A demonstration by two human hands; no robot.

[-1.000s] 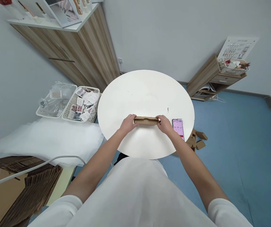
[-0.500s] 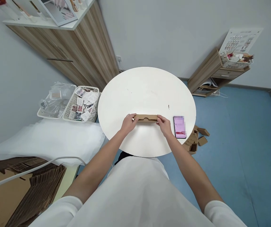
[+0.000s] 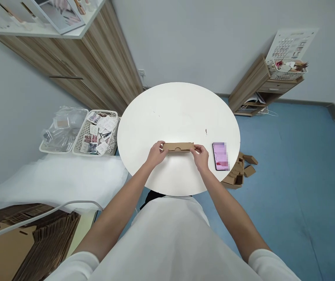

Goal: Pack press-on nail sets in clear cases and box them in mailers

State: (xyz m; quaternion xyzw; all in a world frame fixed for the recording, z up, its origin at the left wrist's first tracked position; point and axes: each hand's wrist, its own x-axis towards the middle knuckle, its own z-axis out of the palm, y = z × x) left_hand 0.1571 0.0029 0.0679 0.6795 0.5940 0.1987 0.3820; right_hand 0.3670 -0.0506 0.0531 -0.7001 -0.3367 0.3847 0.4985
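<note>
A small brown cardboard box (image 3: 178, 147) is held just in front of me over the white round table (image 3: 173, 109). My left hand (image 3: 156, 153) grips its left end, thumb in front and fingers behind. At the right end my right hand (image 3: 200, 156) pinches the box's corner between thumb and fingers. The box's lid lies down, with a half-round thumb notch showing on the front side. To the right of my right hand, a phone (image 3: 220, 156) with a lit pink screen lies on the table.
Two white baskets stand left of the table: one with printed cards (image 3: 99, 130), one with clear plastic packs (image 3: 63, 127). White sheets (image 3: 82, 175) and stacked flat cardboard (image 3: 47, 242) are nearer me. Small boxes (image 3: 237, 171) lie on the floor at right.
The box's front gap has closed; its lid now sits flat against the front. My hands stay at its two ends. The whole view has shifted slightly.
</note>
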